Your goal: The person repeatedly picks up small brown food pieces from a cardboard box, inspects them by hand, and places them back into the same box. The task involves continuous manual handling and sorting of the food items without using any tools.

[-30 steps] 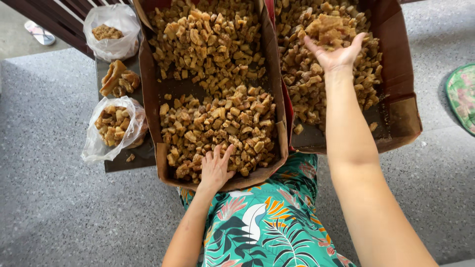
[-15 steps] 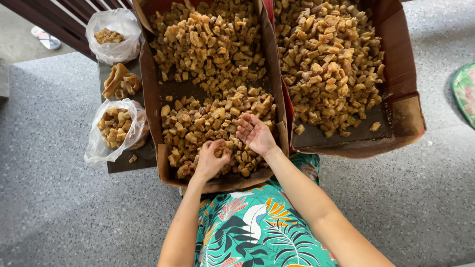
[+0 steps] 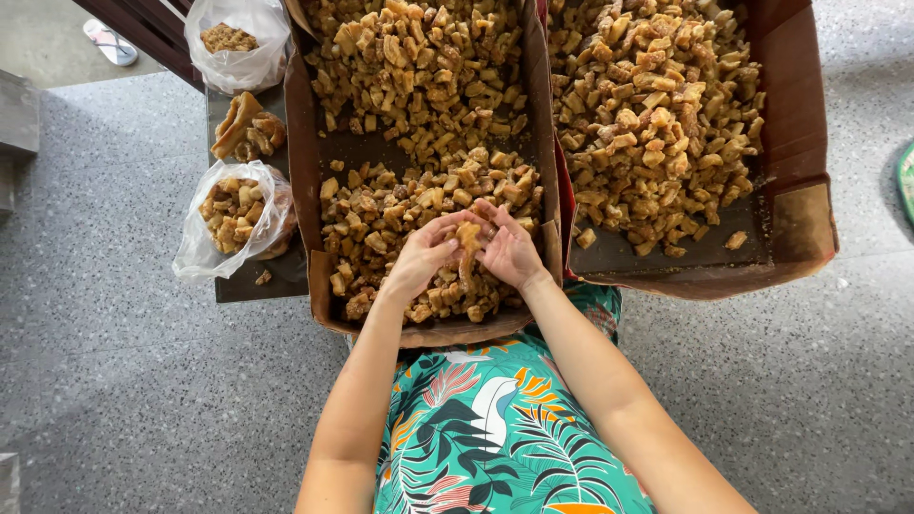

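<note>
Both of my hands meet over the near end of the left cardboard box (image 3: 303, 171), which is filled with golden-brown fried chunks (image 3: 419, 105). My left hand (image 3: 424, 255) and my right hand (image 3: 509, 249) together hold one long fried piece (image 3: 468, 246) between their fingers, just above the pile. A second cardboard box (image 3: 798, 143) to the right holds a heap of the same fried chunks (image 3: 657, 105). My forearms reach up from a lap in a green leaf-print dress (image 3: 505, 419).
A dark tray (image 3: 249, 284) to the left carries a clear plastic bag of chunks (image 3: 233, 217), loose larger pieces (image 3: 246, 128) and another bag (image 3: 238, 38) farther back. Speckled grey floor (image 3: 124, 381) surrounds everything. A sandal (image 3: 109, 43) lies at top left.
My right hand came back from the right box to the left box. It now meets my left hand, and both hold one fried piece.
</note>
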